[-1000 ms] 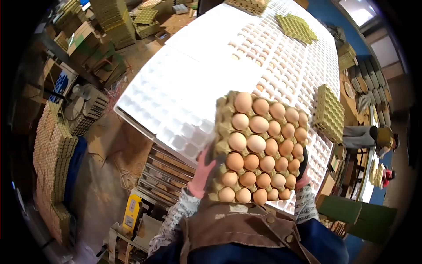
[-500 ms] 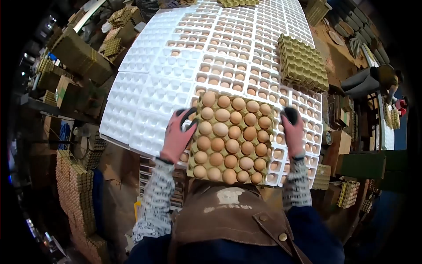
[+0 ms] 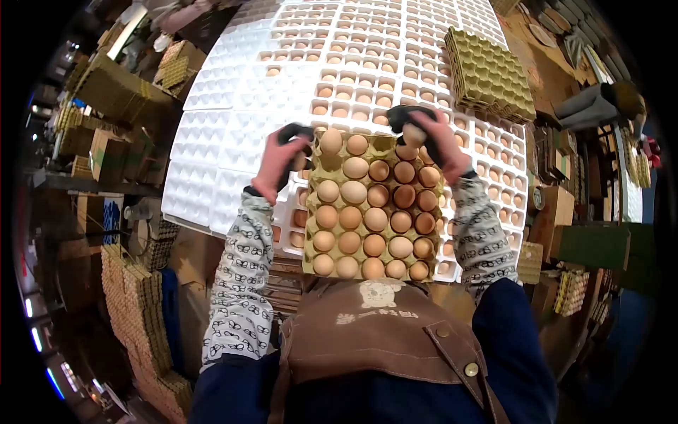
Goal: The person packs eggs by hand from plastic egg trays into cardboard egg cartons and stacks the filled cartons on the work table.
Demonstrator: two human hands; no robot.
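Two hands [image 3: 281, 161] [image 3: 432, 140], one near tray [image 3: 382, 146] with perhaps twenty-eight eggs [image 3: 376, 219].

partly hidden: the far rim of the egg tray [image 3: 380, 145], which i lose under the right hand [image 3: 429, 139]; an egg [image 3: 300, 162] half covered by the left hand [image 3: 281, 161]. cut off: the white trays [image 3: 200, 131], at the top edge beyond both hands. blurred and cropped: a person [image 3: 185, 15] beyond the left hand. illegible to me: lettering [image 3: 378, 315] below both hands.
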